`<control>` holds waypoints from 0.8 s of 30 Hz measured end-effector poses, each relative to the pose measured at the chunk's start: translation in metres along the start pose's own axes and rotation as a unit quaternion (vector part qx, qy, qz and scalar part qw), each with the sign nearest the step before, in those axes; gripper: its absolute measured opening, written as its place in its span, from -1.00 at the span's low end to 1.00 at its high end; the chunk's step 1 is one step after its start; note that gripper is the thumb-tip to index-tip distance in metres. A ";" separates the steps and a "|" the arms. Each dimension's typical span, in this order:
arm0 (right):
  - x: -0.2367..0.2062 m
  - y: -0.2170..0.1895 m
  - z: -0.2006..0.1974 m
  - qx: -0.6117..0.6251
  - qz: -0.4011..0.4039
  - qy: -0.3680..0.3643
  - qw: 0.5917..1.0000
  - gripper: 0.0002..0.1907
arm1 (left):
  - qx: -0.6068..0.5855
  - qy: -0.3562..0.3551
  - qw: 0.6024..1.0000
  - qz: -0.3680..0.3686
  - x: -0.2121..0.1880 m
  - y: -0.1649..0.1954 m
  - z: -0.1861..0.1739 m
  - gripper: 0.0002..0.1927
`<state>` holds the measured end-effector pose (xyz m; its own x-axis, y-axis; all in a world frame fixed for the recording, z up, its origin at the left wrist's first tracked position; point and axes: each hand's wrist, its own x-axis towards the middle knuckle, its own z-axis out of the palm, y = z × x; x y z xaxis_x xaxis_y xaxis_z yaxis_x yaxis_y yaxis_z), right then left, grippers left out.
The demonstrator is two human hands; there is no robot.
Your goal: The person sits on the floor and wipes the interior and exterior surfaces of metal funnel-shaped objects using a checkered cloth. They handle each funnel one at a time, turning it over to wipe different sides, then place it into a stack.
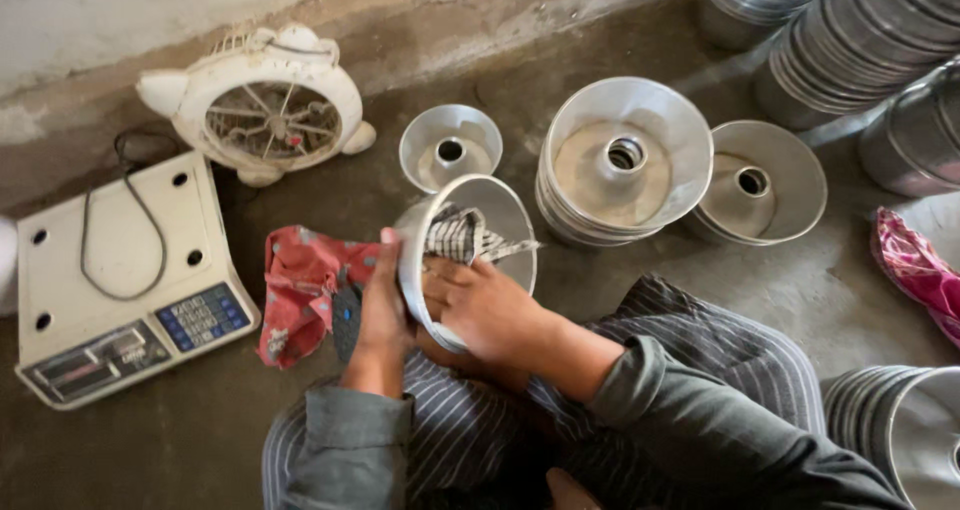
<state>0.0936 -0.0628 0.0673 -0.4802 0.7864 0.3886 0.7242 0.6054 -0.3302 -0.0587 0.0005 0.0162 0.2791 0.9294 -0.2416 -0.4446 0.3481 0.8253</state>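
Metal pan, a shiny round one with sloping walls, sits tilted in my lap above my striped trousers, mouth turned toward my right. My left hand is closed around its outer wall near the rim, steadying it. My right hand reaches inside, fingers pressing a striped cloth against the inner surface. I judge the pan light and stiff but slick, with a thin rim, so the wall is the safest place to grip. A red rag lies just beside my left hand on the floor. Similar pans stand stacked ahead, a weighing scale and small fan to the left.
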 end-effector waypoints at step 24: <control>-0.016 0.032 0.012 0.267 0.183 0.100 0.941 -0.58 | 0.386 -0.205 0.888 0.145 -0.043 0.028 0.010 -0.25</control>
<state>0.1186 -0.0547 0.0396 -0.1065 0.9476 0.3010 0.4448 0.3162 -0.8380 -0.0749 -0.0309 0.0551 0.6045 0.7883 0.1143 0.1228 -0.2340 0.9645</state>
